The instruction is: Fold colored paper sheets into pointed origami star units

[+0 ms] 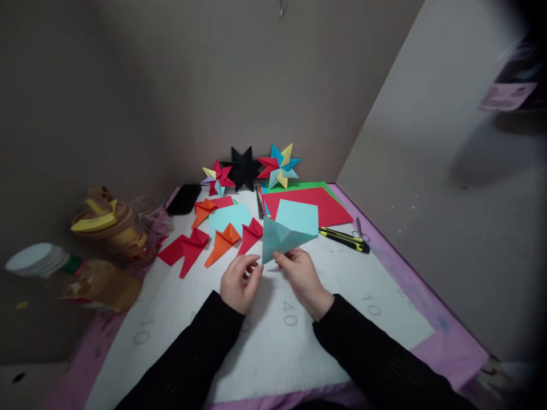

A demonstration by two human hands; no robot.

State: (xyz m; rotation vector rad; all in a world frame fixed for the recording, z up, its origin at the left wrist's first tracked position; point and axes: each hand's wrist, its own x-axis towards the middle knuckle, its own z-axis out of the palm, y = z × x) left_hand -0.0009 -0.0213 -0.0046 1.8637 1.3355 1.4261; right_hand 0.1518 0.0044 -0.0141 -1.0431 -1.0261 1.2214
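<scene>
A folded sheet of light blue origami paper is lifted above the white mat, its creases spreading into pointed flaps. My right hand pinches its lower edge between thumb and fingers. At the sheet's lower left corner, my left hand has its thumb and forefinger drawn together in a pinch on the corner; the other fingers curl behind. Just beyond my left hand lie folded pieces: an orange one, a red one and a larger red one. Behind the held sheet is a flat light blue square.
Paper stars, one black and one multicoloured, lean on the wall. Red sheets, a yellow-black cutter and scissors lie right. A phone, bottle and brown lidded cup are left.
</scene>
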